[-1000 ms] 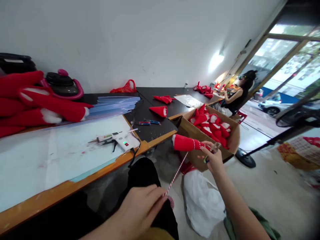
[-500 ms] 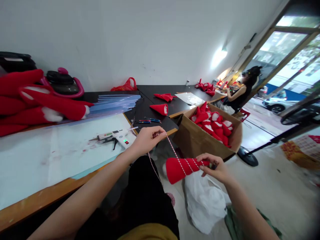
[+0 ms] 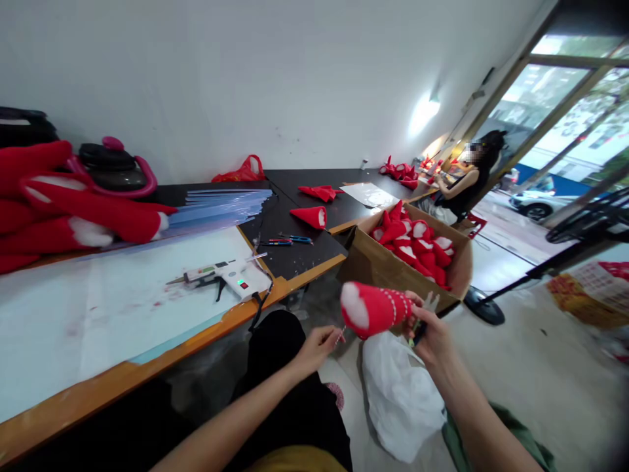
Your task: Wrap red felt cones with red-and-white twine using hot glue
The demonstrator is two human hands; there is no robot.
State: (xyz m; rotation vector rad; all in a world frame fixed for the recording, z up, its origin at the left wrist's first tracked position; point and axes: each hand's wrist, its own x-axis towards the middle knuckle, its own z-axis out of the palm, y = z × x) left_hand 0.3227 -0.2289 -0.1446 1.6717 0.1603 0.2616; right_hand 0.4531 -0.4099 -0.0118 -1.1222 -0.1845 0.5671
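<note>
My right hand (image 3: 435,337) is closed round the narrow end of a red felt cone (image 3: 373,311), whose wide end shows white stuffing and tilts toward the left. Red-and-white twisted cord (image 3: 394,307) winds round the cone in several turns. A small tool (image 3: 417,331) with dark and greenish parts is tucked in the same hand; its kind is unclear. Just left of and below the cone, my left hand (image 3: 319,346) pinches the cord close to its fingertips.
A white glue gun (image 3: 236,278) lies on the covered table (image 3: 122,295). Red felt pieces (image 3: 88,210) are piled at left, pens (image 3: 289,240) and another cone (image 3: 309,217) on the dark table. A carton (image 3: 388,265) holds several cones; a white bag (image 3: 400,400) stands below. A co-worker (image 3: 464,183) sits beyond.
My left hand has come down and right with the cord, from above the table edge to beside the cone. The cone has risen and turned its stuffed end more toward me.
</note>
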